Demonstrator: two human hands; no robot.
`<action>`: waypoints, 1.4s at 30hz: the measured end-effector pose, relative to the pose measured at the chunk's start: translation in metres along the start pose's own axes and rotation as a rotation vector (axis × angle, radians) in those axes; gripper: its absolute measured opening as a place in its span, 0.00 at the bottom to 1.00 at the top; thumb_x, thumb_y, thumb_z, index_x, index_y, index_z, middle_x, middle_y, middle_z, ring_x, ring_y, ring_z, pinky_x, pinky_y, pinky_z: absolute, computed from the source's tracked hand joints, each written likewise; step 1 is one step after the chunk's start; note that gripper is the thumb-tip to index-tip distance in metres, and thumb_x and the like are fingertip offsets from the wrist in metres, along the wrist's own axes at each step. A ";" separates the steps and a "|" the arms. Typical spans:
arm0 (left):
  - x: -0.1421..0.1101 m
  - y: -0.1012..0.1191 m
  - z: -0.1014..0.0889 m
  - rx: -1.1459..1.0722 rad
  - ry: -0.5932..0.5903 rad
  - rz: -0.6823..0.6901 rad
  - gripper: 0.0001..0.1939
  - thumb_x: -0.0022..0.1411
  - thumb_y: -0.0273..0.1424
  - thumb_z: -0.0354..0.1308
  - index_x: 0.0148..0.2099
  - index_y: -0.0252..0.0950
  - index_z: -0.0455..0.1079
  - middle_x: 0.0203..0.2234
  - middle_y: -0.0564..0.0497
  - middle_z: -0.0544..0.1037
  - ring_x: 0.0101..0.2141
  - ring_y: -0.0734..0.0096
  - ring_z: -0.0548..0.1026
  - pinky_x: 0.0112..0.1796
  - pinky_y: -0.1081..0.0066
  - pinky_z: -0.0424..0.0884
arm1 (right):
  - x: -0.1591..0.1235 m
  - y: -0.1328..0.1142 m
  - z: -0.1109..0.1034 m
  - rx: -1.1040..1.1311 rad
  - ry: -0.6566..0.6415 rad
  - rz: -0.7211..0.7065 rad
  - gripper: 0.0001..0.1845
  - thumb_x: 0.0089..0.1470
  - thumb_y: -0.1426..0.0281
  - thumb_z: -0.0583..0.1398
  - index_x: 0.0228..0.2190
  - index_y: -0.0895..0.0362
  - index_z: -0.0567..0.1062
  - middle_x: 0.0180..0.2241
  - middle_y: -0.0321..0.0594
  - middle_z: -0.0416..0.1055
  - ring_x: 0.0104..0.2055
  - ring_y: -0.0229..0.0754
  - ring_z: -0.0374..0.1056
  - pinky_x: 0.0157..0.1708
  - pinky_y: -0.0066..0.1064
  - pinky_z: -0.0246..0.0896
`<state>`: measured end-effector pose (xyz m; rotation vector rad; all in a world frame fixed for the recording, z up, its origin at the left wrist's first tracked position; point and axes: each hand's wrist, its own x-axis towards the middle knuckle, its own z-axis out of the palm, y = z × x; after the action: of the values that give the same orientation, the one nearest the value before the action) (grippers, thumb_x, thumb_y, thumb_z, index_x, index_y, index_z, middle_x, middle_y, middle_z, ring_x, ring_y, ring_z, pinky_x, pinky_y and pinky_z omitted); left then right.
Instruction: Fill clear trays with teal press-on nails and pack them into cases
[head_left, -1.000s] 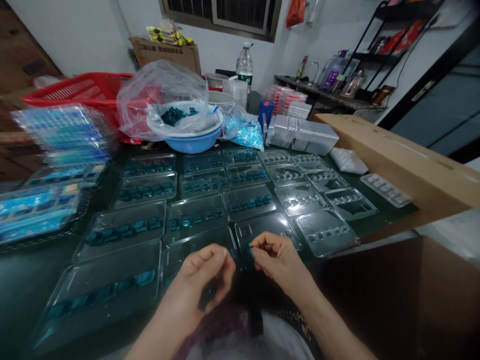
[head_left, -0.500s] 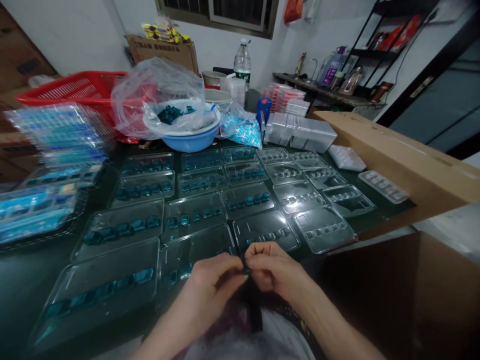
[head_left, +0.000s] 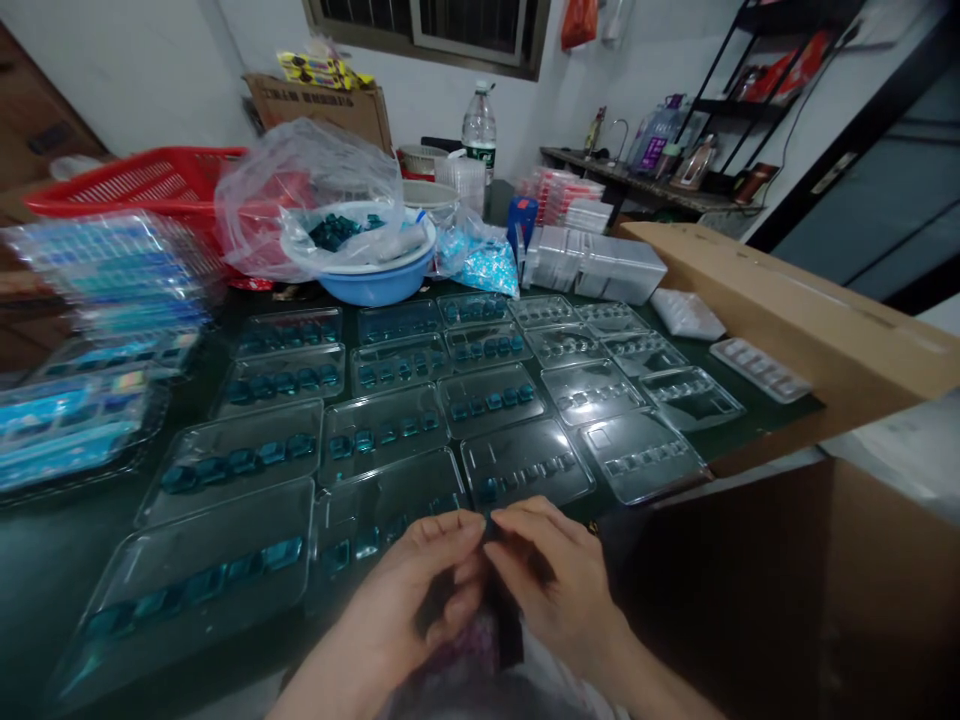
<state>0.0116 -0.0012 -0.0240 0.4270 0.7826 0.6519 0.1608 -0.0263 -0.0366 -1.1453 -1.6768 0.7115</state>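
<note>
Left hand (head_left: pixel 409 585) and right hand (head_left: pixel 559 578) curled, fingertips nearly meeting; from here, can't tell if either grips anything | rectangular clear-plastic tray (head_left: pixel 412 482) just beyond left hand: shiny, row of glossy teal blocks (head_left: pixel 367 541) | long axis sideways, right end slanting away

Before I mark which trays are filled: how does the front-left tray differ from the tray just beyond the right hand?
The front-left tray has a row of teal pieces; the tray beyond the right hand shows teal only at its left end, its other slots looking clear. The front-left tray looks dim, while the tray beyond catches glare. Both are clear, round-cornered and lie on the dark table.
</note>
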 end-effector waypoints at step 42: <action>0.000 0.028 -0.016 -0.108 0.119 0.070 0.09 0.55 0.32 0.52 0.35 0.31 0.66 0.19 0.57 0.57 0.16 0.86 0.55 0.12 0.83 0.45 | 0.046 0.026 -0.013 -0.821 -0.352 0.047 0.11 0.54 0.75 0.50 0.35 0.55 0.70 0.29 0.38 0.65 0.27 0.36 0.63 0.27 0.27 0.52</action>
<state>-0.0112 0.0211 -0.0183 0.3206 0.8435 0.7861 0.1770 0.0259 -0.0361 -1.6870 -2.3503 0.2359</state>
